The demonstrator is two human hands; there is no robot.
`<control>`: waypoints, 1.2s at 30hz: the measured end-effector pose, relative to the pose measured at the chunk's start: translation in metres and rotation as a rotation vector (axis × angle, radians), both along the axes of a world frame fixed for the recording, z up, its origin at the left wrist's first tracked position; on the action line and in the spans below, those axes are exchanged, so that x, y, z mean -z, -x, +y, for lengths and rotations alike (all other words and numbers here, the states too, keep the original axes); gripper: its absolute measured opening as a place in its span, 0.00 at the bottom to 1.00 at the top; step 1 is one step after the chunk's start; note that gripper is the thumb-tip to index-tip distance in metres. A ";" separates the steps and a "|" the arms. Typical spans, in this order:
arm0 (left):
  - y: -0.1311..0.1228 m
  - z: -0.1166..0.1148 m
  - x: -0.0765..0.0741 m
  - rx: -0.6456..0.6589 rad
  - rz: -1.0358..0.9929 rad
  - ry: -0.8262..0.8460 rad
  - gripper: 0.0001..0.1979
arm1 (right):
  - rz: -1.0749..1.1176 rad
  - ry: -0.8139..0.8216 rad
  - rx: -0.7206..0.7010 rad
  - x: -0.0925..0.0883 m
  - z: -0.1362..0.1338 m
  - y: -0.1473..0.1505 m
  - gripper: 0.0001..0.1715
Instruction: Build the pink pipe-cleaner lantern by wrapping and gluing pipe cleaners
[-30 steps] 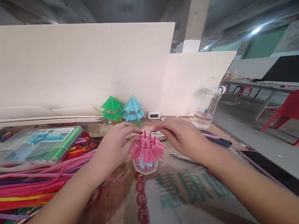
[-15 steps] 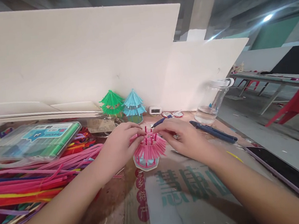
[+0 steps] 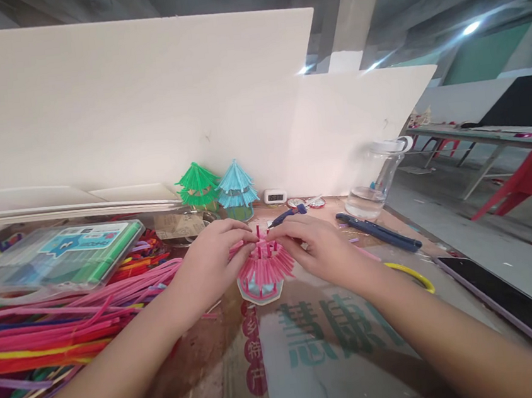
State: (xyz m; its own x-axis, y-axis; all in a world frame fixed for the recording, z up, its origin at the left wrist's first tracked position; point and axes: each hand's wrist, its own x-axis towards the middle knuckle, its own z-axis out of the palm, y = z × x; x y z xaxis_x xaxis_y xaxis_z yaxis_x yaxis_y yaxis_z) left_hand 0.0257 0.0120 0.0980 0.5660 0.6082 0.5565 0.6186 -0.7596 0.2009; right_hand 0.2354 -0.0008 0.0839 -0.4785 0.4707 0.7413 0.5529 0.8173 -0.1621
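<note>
My left hand (image 3: pixel 205 256) and right hand (image 3: pixel 325 246) either side of small pink model (image 3: pixel 268 271), standing on surface (image 3: pixel 192 377) ahead of me. Fingers (image 3: pixel 238 235) bent in at its upright posts (image 3: pixel 258 233); can't tell whether they grip. Green model (image 3: pixel 196 184), blue model (image 3: pixel 237 186) behind. Colored strips (image 3: pixel 47 336) left.
</note>
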 end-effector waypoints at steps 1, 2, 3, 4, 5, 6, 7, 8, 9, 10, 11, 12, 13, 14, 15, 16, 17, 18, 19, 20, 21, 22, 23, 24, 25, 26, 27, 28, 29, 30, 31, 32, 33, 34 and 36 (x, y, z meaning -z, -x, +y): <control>0.000 0.000 -0.001 0.005 0.000 0.003 0.11 | 0.000 -0.004 0.000 0.000 0.000 0.000 0.14; 0.000 0.000 -0.001 0.008 -0.002 0.009 0.12 | -0.003 -0.003 0.002 0.000 0.000 0.000 0.14; 0.000 0.000 -0.001 0.010 -0.006 0.015 0.13 | -0.007 0.000 0.006 0.000 0.000 0.001 0.14; 0.000 0.001 -0.001 0.011 -0.011 0.022 0.14 | -0.012 0.004 0.012 0.000 -0.001 0.001 0.14; 0.000 0.001 -0.001 0.011 -0.016 0.028 0.14 | -0.014 0.008 0.017 0.000 -0.001 0.001 0.14; 0.000 0.002 0.000 0.008 -0.020 0.034 0.14 | -0.016 0.010 0.020 0.001 -0.001 0.001 0.14; 0.000 0.002 0.000 0.006 -0.024 0.038 0.14 | -0.015 0.006 0.020 0.001 -0.001 0.001 0.14; 0.000 0.002 0.001 0.004 -0.029 0.042 0.14 | -0.013 -0.002 0.020 0.001 -0.001 0.001 0.14; 0.000 0.003 0.002 0.002 -0.035 0.048 0.14 | -0.008 -0.013 0.019 0.001 0.000 0.001 0.13; 0.000 0.003 0.003 -0.002 -0.041 0.053 0.14 | -0.003 -0.022 0.019 0.002 0.000 0.002 0.13; 0.000 0.004 0.003 -0.005 -0.047 0.057 0.13 | 0.004 -0.033 0.017 0.002 0.000 0.002 0.13; 0.000 0.004 0.004 -0.006 -0.051 0.059 0.13 | 0.011 -0.041 0.015 0.002 0.001 0.001 0.13; -0.001 0.004 0.004 -0.006 -0.053 0.059 0.13 | 0.016 -0.047 0.014 0.002 0.001 0.001 0.13; -0.001 0.004 0.004 -0.006 -0.052 0.058 0.13 | 0.019 -0.051 0.014 0.003 0.002 0.001 0.13; -0.001 0.004 0.004 -0.006 -0.050 0.056 0.13 | 0.019 -0.053 0.016 0.003 0.002 0.001 0.13; -0.002 0.004 0.004 -0.007 -0.048 0.053 0.13 | 0.018 -0.055 0.018 0.004 0.003 0.001 0.13; -0.002 0.004 0.004 -0.009 -0.045 0.051 0.13 | 0.016 -0.056 0.019 0.004 0.003 0.001 0.13; -0.002 0.003 0.004 -0.012 -0.044 0.047 0.13 | 0.015 -0.056 0.018 0.005 0.004 0.000 0.13; -0.002 0.003 0.003 -0.014 -0.042 0.042 0.13 | 0.012 -0.054 0.016 0.005 0.004 0.000 0.13; -0.002 0.002 0.003 -0.015 -0.041 0.037 0.13 | 0.008 -0.053 0.014 0.005 0.005 0.000 0.13; -0.002 0.002 0.003 -0.015 -0.039 0.032 0.13 | 0.003 -0.053 0.013 0.005 0.006 -0.001 0.13; -0.002 0.001 0.003 -0.014 -0.037 0.029 0.13 | -0.003 -0.054 0.014 0.005 0.006 -0.001 0.14; -0.002 0.001 0.003 -0.014 -0.036 0.028 0.13 | -0.009 -0.057 0.016 0.005 0.006 -0.001 0.14; -0.002 0.001 0.003 -0.014 -0.035 0.026 0.13 | -0.014 -0.060 0.017 0.005 0.006 -0.001 0.14; -0.002 0.001 0.003 -0.015 -0.034 0.025 0.14 | -0.019 -0.064 0.019 0.005 0.006 -0.001 0.14; -0.002 0.001 0.004 -0.016 -0.032 0.023 0.14 | -0.025 -0.067 0.020 0.004 0.006 -0.002 0.14; -0.002 0.002 0.004 -0.014 -0.031 0.018 0.14 | -0.032 -0.068 0.021 0.004 0.006 -0.002 0.14; -0.002 0.002 0.004 -0.013 -0.029 0.015 0.14 | -0.039 -0.070 0.022 0.004 0.006 -0.002 0.14; -0.003 0.002 0.004 -0.013 -0.029 0.012 0.13 | -0.044 -0.072 0.022 0.004 0.006 -0.002 0.14; -0.003 0.001 0.004 -0.013 -0.031 0.008 0.12 | -0.046 -0.075 0.021 0.004 0.006 -0.002 0.14; -0.003 0.001 0.004 -0.013 -0.035 0.003 0.12 | -0.044 -0.077 0.019 0.004 0.007 -0.002 0.14; -0.003 0.001 0.003 -0.014 -0.037 -0.005 0.11 | -0.038 -0.078 0.016 0.004 0.007 -0.003 0.14; -0.003 0.000 0.003 -0.012 -0.038 -0.018 0.10 | -0.029 -0.078 0.015 0.004 0.007 -0.003 0.14; -0.003 0.000 0.003 -0.011 -0.036 -0.035 0.10 | -0.018 -0.078 0.014 0.005 0.008 -0.003 0.14; -0.003 -0.001 0.002 -0.007 -0.024 -0.074 0.09 | 0.002 -0.076 0.015 0.005 0.008 -0.002 0.14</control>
State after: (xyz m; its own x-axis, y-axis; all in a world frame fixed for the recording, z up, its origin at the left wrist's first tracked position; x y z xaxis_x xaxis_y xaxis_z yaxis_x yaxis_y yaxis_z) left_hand 0.0286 0.0106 0.0962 0.5478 0.5689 0.6134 0.6195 -0.7686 0.1596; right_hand 0.2379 0.0070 0.0789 -0.4703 0.4200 0.7761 0.5650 0.8189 -0.1008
